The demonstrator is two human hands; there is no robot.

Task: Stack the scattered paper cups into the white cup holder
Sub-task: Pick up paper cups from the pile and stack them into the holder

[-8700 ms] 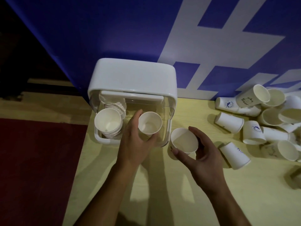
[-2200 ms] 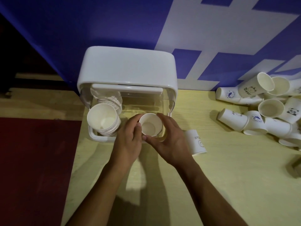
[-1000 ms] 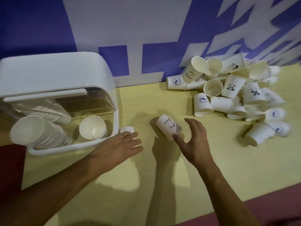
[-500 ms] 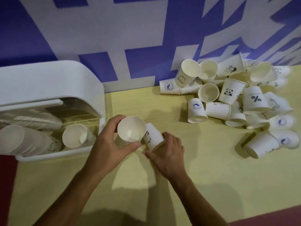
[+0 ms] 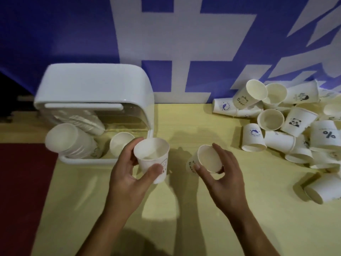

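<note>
Left hand (image 5: 129,174): grips a paper cup; its fingers (image 5: 153,172) are curled and clamped on the cup wall, thumb on the near side and the other fingers on the far left side.
Left cup (image 5: 153,157): white, upright, mouth up, with a small print on its near wall that is too blurred to read. It is just in front of the right front corner of the white cup holder (image 5: 92,93).
Right hand (image 5: 225,180): holds a second cup; the fingers (image 5: 221,154) are bent round the right side and the thumb presses on the lower left wall.
Right cup (image 5: 208,159): white, tilted, the mouth turned toward the camera. It is over the bench (image 5: 184,215), near the left cup but apart from it.
Holder inside: a leaning stack of cups (image 5: 70,143) on the left, and beside it a single cup (image 5: 120,145) lying with the mouth forward.
Pile of cups (image 5: 287,126): many white printed cups on the bench at the right, against the blue and white wall (image 5: 166,43), some upright, some upside down, some on their sides.
Left edge: a dark red surface (image 5: 24,182) beside the bench.
</note>
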